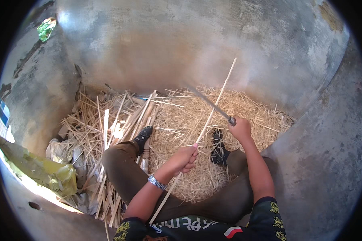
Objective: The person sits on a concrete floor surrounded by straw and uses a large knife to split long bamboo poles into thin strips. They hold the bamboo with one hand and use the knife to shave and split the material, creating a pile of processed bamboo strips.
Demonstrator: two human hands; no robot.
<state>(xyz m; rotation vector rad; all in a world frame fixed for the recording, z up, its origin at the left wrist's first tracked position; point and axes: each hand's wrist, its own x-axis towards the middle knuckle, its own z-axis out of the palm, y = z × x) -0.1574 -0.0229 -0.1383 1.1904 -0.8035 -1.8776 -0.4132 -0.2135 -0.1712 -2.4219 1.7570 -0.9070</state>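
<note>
The L hand [182, 160] has fingers closed round a long, thin, pale wooden stick [206, 124] over thin straw-coloured strips [173, 140]; the R hand [240, 129], fingers also closed, holds a long grey metal knife [205, 98] w/ dark handle [231, 121].

Left hand [182, 159] around pale stick [205, 127]

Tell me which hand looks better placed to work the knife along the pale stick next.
Right hand, most likely: it grips the knife by the handle, angled across the pale stick in view. The left hand is closed around the stick instead.
</note>
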